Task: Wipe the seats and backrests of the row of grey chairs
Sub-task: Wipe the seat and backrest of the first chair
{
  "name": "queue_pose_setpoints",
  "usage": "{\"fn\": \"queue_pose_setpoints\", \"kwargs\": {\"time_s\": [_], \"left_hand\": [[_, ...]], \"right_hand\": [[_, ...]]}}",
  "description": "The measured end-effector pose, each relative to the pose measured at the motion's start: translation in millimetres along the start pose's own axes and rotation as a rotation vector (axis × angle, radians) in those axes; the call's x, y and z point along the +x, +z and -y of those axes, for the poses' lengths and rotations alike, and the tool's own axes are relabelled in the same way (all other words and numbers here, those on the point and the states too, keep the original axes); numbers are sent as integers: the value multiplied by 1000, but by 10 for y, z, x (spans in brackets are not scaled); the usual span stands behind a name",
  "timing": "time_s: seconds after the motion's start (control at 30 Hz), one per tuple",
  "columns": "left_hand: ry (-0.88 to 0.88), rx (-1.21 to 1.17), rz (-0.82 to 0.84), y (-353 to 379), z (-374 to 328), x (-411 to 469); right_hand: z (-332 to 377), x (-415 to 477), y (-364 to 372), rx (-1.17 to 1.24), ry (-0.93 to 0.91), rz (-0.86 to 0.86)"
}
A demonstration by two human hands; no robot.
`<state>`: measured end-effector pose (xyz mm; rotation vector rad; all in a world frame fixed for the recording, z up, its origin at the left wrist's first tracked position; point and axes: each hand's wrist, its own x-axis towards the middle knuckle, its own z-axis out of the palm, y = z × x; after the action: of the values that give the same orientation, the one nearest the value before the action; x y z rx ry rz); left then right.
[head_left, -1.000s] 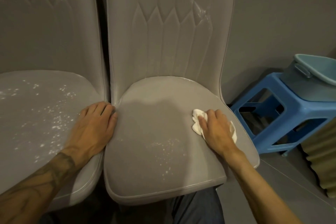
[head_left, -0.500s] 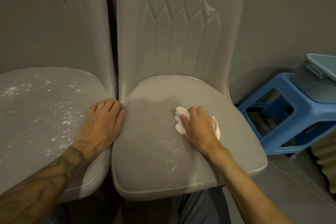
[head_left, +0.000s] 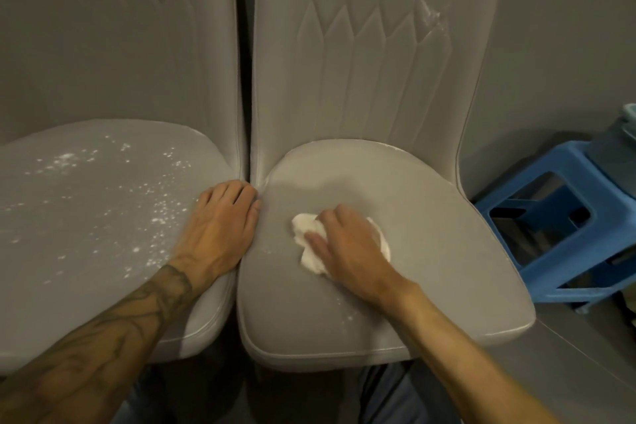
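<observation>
Head view, looking down on two grey upholstered chairs set side by side against a grey wall. The right hand rests on the rounded grey seat of the right chair, left of the seat's middle, and holds a crumpled white cloth down against the upholstery. Its fingers are close together and bent over the wad, with the thumb lying across the cloth's left side; white folds stick out to the left, near and right of the hand. A few white specks lie near this seat's front edge. The stitched grey backrest of the right chair rises behind it, with a white smear near its upper right.

The left hand lies palm down on the right edge of the grey seat of the left chair, fingers straight and together, their tips at the narrow gap between the two chairs. It holds nothing. The forearm behind it carries a dark tattoo. White powdery flecks are scattered across much of the left seat, and the grey backrest of the left chair has a white mark near its upper right.

To the right of the chairs a blue plastic stool stands on the grey floor, with a pale teal container on it, cut off by the frame edge. The person's dark blue trousers show below the right seat.
</observation>
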<state>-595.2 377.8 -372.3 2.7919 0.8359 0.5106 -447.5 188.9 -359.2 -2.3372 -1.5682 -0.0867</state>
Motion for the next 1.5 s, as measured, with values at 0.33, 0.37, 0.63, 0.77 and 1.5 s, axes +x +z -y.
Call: {"fn": "queue_pose_setpoints", "kwargs": {"time_s": [0.33, 0.37, 0.63, 0.77, 1.5], "left_hand": [[36, 17, -36, 5, 19, -15], [40, 14, -40, 17, 34, -16], [69, -66, -98, 105, 144, -14], [52, -151, -96, 84, 138, -18], [16, -111, -127, -38, 82, -47]], "right_hand": [[18, 589, 139, -136, 156, 25], [120, 579, 187, -113, 115, 5], [187, 639, 225, -35, -15, 43], [389, 747, 273, -97, 4, 18], [343, 535, 203, -29, 2, 57]]}}
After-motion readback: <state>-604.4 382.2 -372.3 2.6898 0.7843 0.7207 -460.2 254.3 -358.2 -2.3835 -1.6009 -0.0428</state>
